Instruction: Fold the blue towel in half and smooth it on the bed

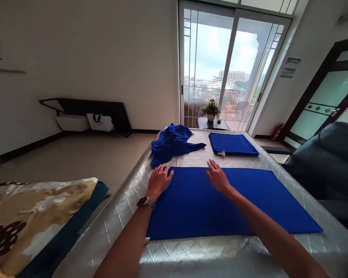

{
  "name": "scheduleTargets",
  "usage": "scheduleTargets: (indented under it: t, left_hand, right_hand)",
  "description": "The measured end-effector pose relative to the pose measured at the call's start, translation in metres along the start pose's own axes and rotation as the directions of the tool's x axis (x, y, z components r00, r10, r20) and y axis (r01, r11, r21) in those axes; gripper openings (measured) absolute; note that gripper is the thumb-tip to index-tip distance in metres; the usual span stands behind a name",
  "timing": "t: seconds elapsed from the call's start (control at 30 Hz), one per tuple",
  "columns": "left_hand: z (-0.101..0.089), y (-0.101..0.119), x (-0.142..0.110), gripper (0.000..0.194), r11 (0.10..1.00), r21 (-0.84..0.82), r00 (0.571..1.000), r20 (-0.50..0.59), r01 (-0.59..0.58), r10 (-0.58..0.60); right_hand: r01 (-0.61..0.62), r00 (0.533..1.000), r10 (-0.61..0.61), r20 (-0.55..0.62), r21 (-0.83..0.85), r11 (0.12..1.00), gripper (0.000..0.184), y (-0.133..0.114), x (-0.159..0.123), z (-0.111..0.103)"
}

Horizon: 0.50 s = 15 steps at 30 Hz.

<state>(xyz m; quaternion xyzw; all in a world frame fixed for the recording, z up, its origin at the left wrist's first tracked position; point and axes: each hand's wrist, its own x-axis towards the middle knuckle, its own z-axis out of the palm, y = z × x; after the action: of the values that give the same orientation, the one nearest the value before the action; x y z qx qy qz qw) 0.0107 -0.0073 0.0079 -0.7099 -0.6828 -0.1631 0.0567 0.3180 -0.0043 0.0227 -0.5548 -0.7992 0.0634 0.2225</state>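
One flat blue cloth on quilted mattress; left hand at far left corner, right hand over far edge, each grip wide; crumpled cloth, folded cloth beyond.

Daylight through window; wall dim; edges stretched.

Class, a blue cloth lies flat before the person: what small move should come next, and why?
Probably the left hand should pinch the blue cloth by its left edge and fold it rightward: that hand is at the far left corner, and a smaller, neat blue stack sits beyond.
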Motion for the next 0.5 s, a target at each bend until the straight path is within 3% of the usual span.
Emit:
scheduleTargets:
  t: [0.1,0.2,0.33,0.5]
  left_hand:
    - [0.001,0.001,-0.002,0.053,1.0,-0.011,1.0,-0.007,-0.021,0.02]
    - [0.003,-0.001,-0.002,0.051,1.0,-0.003,1.0,0.002,-0.014,0.014]
    - [0.006,-0.002,-0.003,0.049,1.0,0.013,1.0,-0.012,-0.017,0.017]
    - [0.008,-0.002,-0.002,0.048,1.0,-0.003,1.0,-0.013,-0.015,0.015]
  right_hand:
    - [0.181,0.979,-0.187,0.087,0.078,0.98,0.062,-0.061,0.012,0.022]
    - [0.204,0.968,-0.215,0.13,0.095,0.974,0.063,-0.095,0.024,0.042]
    - [0.144,0.968,-0.152,0.198,0.055,0.988,0.063,-0.105,0.034,0.061]
    - [0.142,0.962,-0.146,0.232,0.033,0.989,0.066,-0.1,0.033,0.065]
